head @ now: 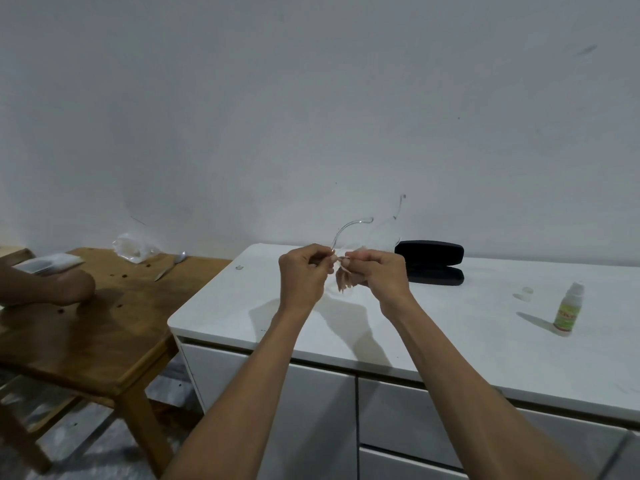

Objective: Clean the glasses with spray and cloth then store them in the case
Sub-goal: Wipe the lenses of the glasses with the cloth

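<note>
I hold clear-framed glasses [349, 227] up above the white cabinet top [450, 327], their temple arms pointing up and away. My left hand [304, 277] pinches the frame from the left. My right hand [382, 273] presses a small pale pink cloth [343, 279] against a lens, and the cloth hangs down between both hands. The black glasses case [431, 261] lies open behind my right hand, near the wall. A small spray bottle [568, 310] with a green label stands upright at the right of the cabinet top.
The bottle's clear cap [526, 293] lies left of the spray bottle. A wooden table [104, 323] stands at the left with a plastic bag [135, 249], a spoon [171, 266] and another person's arm [48, 287] resting on it. Cabinet drawers are below.
</note>
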### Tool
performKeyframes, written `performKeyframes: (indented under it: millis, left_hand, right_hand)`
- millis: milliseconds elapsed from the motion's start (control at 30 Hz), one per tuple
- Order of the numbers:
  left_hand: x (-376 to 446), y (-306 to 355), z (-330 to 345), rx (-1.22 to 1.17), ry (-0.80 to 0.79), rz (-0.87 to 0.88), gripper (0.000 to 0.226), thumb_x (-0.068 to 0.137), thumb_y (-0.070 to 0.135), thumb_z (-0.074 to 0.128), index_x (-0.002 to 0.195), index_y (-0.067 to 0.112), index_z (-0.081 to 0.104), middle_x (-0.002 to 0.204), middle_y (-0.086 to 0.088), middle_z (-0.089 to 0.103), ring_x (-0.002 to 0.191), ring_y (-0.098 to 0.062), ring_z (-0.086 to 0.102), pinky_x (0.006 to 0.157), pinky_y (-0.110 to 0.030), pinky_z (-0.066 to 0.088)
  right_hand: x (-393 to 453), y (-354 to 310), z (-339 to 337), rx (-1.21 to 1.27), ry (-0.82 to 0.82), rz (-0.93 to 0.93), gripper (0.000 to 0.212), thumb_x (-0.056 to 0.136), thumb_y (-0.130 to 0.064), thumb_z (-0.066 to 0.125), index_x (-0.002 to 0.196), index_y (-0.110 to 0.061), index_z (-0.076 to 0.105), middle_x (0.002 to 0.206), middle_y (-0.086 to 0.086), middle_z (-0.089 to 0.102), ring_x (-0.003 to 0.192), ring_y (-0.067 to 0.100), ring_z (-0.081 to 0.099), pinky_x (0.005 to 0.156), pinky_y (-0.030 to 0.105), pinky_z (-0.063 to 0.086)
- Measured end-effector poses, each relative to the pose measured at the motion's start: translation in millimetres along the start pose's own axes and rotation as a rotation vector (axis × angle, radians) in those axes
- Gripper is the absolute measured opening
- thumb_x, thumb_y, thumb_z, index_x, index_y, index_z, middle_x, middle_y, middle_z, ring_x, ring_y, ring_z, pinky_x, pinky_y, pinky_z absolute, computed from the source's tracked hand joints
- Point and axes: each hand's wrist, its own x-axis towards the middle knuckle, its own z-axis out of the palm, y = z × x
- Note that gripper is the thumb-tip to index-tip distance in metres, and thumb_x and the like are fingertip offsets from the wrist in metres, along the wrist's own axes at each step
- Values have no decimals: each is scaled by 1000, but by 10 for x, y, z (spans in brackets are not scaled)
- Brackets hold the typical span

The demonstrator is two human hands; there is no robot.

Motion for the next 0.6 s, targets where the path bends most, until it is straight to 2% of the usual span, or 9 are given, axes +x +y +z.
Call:
performKeyframes:
  millis: [67, 200, 267, 333, 367, 467, 533, 600]
  left_hand:
    - [8, -16, -43, 16, -13, -28, 6, 80, 1, 78, 86, 1, 78, 71, -9, 75, 61, -15, 71, 67, -24, 57]
    - [-32, 5, -91, 16, -14, -30, 5, 80, 0, 78, 85, 0, 77, 70, -6, 73, 58, -7, 68, 63, -13, 52]
    - [-55, 35, -84, 23, -8, -3, 4, 80, 1, 79, 84, 1, 77, 70, -6, 74, 61, -9, 69, 63, -14, 53]
    - [-68, 76, -68, 32, -4, 33, 3, 80, 3, 79, 83, 2, 77, 70, -4, 75, 63, -12, 71, 65, -17, 56]
    - [-74, 99, -59, 35, -4, 53, 3, 80, 3, 79, 83, 3, 77, 70, -3, 74, 64, -13, 71, 66, -19, 57]
    - [-85, 168, -30, 32, -19, 112, 3, 81, 2, 78, 84, 4, 77, 70, -1, 74, 64, -12, 72, 67, -23, 59]
    - [-92, 202, -12, 24, -27, 132, 4, 81, 1, 76, 83, 3, 77, 70, 0, 74, 64, -10, 72, 67, -24, 60]
    - [-75, 206, -11, 19, -13, 130, 5, 81, -1, 75, 83, 3, 77, 70, -1, 75, 64, -10, 72, 68, -25, 60]
  right_hand:
    - [-8, 30, -19, -54, 28, 11, 16, 79, -2, 81, 80, 12, 74, 64, 24, 66, 56, 29, 56, 64, 38, 46]
    - [-33, 68, 61, -68, 198, -19, 10, 75, -9, 85, 74, -2, 78, 63, 14, 71, 60, 30, 66, 72, 42, 56]
    - [-38, 57, 138, -83, 324, -79, 3, 79, -8, 83, 78, -9, 80, 71, 0, 76, 68, 15, 71, 74, 26, 57]
    - [-41, 32, 224, -51, 407, -137, 8, 83, -5, 79, 79, -12, 78, 67, -12, 72, 61, -2, 67, 64, 11, 50]
    - [-40, 17, 262, -26, 422, -156, 10, 84, -4, 77, 80, -12, 76, 63, -14, 70, 57, -3, 64, 59, 8, 48]
    - [0, -13, 322, 30, 436, -169, 13, 85, -4, 76, 79, -16, 75, 62, -15, 70, 61, -1, 65, 64, 13, 52]
    - [32, -22, 313, 61, 411, -147, 15, 84, -3, 77, 78, -17, 75, 69, -13, 73, 69, 5, 70, 75, 25, 59]
    - [63, -10, 276, 62, 329, -110, 9, 83, -3, 79, 81, -13, 78, 79, -1, 77, 76, 18, 72, 81, 37, 61]
